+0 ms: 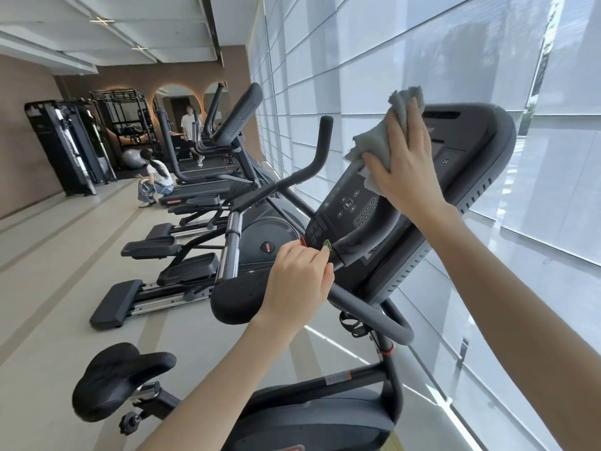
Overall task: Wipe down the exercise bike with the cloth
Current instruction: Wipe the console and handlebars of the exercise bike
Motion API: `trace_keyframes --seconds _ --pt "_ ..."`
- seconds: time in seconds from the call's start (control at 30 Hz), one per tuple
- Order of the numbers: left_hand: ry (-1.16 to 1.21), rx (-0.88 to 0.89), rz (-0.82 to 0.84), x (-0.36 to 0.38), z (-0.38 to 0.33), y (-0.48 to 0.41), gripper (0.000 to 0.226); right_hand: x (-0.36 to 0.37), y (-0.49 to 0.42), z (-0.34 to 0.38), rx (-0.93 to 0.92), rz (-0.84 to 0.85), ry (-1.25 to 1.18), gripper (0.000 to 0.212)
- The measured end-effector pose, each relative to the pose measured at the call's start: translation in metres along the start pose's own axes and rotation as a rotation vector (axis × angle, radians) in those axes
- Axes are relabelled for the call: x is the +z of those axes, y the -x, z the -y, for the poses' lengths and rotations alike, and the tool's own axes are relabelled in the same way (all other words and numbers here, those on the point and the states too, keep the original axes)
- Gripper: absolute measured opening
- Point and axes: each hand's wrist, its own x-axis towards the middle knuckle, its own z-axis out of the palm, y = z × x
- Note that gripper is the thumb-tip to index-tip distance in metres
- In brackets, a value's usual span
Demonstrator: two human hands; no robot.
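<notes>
The dark grey exercise bike [325,415] fills the foreground, with its black saddle [117,382] at the lower left and its console [455,177] raised at the right. My right hand [406,164] presses a crumpled grey cloth [383,138] flat against the console's screen area, above the button panel [354,206]. My left hand [299,281] grips the handlebar [367,310] just below the console, fingers curled round it.
A wall of windows with white blinds [422,60] runs along the right. Elliptical trainers [201,249] stand in a row just beyond the bike. Farther back one person crouches [156,180] on the floor and another stands [188,125] near weight racks [65,144].
</notes>
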Motion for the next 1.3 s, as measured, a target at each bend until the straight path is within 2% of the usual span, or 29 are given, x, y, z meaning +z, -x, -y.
trace_keyframes --seconds 0.13,0.23,0.37,0.5,0.63,0.77,0.9,1.03,1.17,1.3 --pt "0.005 0.007 -0.004 0.001 0.0 0.0 0.021 0.005 0.033 0.002 0.042 0.026 -0.057 0.067" --pt "0.003 0.004 0.001 0.002 0.0 0.0 0.023 0.011 0.065 0.005 0.203 0.063 -0.203 0.073" --pt "-0.003 0.008 0.013 0.002 0.0 0.001 0.023 0.021 0.103 0.01 0.384 0.05 -0.377 0.066" --pt "-0.006 0.015 0.017 0.002 0.001 0.003 0.023 0.028 0.118 0.017 0.412 0.022 -0.4 0.062" --pt "0.003 0.029 0.021 0.001 0.003 0.002 0.024 0.021 0.094 0.014 0.315 -0.023 -0.31 0.064" --pt "0.012 0.038 0.007 0.0 0.003 0.002 0.025 0.004 0.036 0.004 0.166 -0.024 -0.111 0.063" --pt "0.046 0.02 -0.006 0.0 0.004 0.003 0.025 -0.006 -0.008 0.0 -0.099 -0.083 0.145 0.041" --pt "0.063 0.022 -0.015 0.001 0.005 0.003 0.024 -0.01 -0.028 -0.005 -0.238 -0.001 0.38 0.025" --pt "0.08 0.02 -0.025 0.003 0.005 0.003 0.023 -0.015 -0.023 -0.013 -0.476 -0.008 0.539 0.036" --pt "0.082 0.019 -0.027 0.003 0.006 0.003 0.022 -0.017 -0.017 -0.013 -0.574 0.049 0.541 0.046"
